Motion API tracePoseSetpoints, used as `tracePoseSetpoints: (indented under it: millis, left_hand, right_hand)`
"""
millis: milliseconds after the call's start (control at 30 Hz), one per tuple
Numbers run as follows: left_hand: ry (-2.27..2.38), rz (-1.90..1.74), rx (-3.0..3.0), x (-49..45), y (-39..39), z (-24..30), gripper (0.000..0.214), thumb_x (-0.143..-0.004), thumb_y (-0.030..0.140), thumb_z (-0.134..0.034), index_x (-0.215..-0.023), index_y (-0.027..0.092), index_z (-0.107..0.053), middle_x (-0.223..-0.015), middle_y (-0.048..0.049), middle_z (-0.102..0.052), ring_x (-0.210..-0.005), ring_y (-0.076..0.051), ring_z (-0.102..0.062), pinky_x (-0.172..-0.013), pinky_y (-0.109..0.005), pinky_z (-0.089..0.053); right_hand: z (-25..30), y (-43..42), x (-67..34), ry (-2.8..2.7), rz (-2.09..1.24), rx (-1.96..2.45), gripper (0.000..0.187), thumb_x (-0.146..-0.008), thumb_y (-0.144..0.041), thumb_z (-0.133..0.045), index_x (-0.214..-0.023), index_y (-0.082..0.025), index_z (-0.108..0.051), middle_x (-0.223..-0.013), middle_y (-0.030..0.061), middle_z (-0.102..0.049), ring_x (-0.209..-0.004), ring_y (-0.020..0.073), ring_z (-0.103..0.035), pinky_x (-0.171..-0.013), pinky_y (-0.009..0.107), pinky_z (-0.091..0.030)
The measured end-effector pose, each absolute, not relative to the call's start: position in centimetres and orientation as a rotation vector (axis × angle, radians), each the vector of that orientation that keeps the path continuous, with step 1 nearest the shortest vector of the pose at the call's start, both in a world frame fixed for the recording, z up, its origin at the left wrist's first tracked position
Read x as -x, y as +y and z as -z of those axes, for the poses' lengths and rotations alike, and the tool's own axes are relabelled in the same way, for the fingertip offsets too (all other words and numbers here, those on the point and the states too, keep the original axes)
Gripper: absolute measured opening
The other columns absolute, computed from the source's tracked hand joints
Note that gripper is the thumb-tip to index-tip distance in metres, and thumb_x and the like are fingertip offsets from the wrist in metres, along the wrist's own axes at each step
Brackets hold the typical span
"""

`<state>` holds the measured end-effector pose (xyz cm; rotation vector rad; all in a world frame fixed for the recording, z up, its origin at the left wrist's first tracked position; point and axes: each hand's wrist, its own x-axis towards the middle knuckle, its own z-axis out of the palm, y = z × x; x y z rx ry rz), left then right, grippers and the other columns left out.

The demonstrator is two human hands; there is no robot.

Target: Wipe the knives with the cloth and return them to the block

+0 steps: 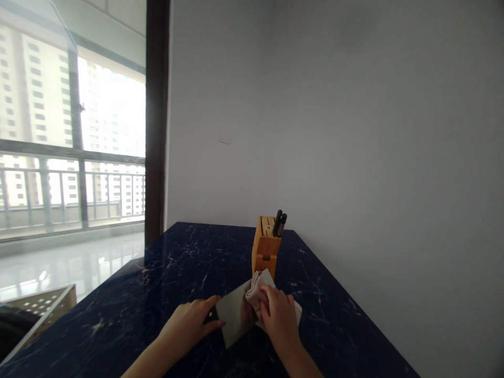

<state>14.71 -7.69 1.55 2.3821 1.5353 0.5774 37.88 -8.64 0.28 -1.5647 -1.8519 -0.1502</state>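
A tall glass balcony door (71, 131) with a grey metal railing (45, 184) and pale apartment towers beyond it fills the left side, beside a smooth white wall (354, 131). Below lies a dark blue marble countertop (338, 320) with pale veins. Toward its far edge stands a slanted wooden knife block (264, 247) holding two black-handled knives (279, 223). Just in front of the block, over the countertop, is a broad rectangular steel cleaver (235, 314) with a black handle (211, 315). The left hand (187, 323) curls closed around that handle, fingers wrapped. The right hand (279, 320) clamps a crumpled cream cloth (255, 294) with red marks against the blade, fingers pressed together.
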Motion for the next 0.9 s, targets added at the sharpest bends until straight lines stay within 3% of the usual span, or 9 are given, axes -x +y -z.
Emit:
tracePoseSetpoints:
  millis: [267,533,767,900]
  left_hand:
    - [1.497,-0.575,-2.534,-14.3,-7.4,-0.1,0.051,-0.077,0.057,-0.047,-0.118,0.027,-0.051,-0.098,-0.0041,-0.062,-0.093,-0.022,-0.056,-0.080,-0.029,-0.042]
    - [1.450,-0.478,-2.648,-14.2,-7.2,0.6,0.048,-0.080,0.056,-0.043,-0.112,0.023,-0.056,-0.096,-0.0062,-0.061,-0.090,-0.023,-0.056,-0.082,-0.034,-0.042]
    - [1.528,-0.415,-2.657,-14.6,-7.1,0.5,0.053,-0.079,0.056,-0.045,-0.118,0.021,-0.053,-0.104,-0.0089,-0.055,-0.097,-0.025,-0.051,-0.086,-0.034,-0.040]
    - [1.571,-0.444,-2.646,-14.5,-7.3,1.1,0.049,-0.079,0.054,-0.046,-0.118,0.025,-0.053,-0.103,-0.0078,-0.054,-0.097,-0.025,-0.051,-0.085,-0.034,-0.040]
  right_hand:
    - [0.1,-8.4,-37.2,-1.946,0.066,1.604,0.032,-0.078,-0.011,-0.044,-0.103,-0.025,-0.058,-0.104,0.0016,-0.062,-0.104,0.0197,-0.051,-0.083,0.030,-0.029]
    - [0.9,-8.3,-37.1,-2.010,0.128,1.588,0.032,-0.078,-0.014,-0.046,-0.104,-0.028,-0.057,-0.101,0.0001,-0.062,-0.098,0.0198,-0.051,-0.082,0.032,-0.027]
    - [0.4,-7.3,-39.0,-1.928,0.289,1.774,0.030,-0.080,-0.015,-0.043,-0.105,-0.025,-0.057,-0.093,0.0028,-0.063,-0.089,0.0217,-0.053,-0.075,0.034,-0.026]
    - [0.6,-7.5,-39.1,-1.956,0.309,1.788,0.028,-0.078,-0.016,-0.046,-0.103,-0.025,-0.057,-0.091,0.0027,-0.063,-0.088,0.0222,-0.053,-0.074,0.034,-0.026]
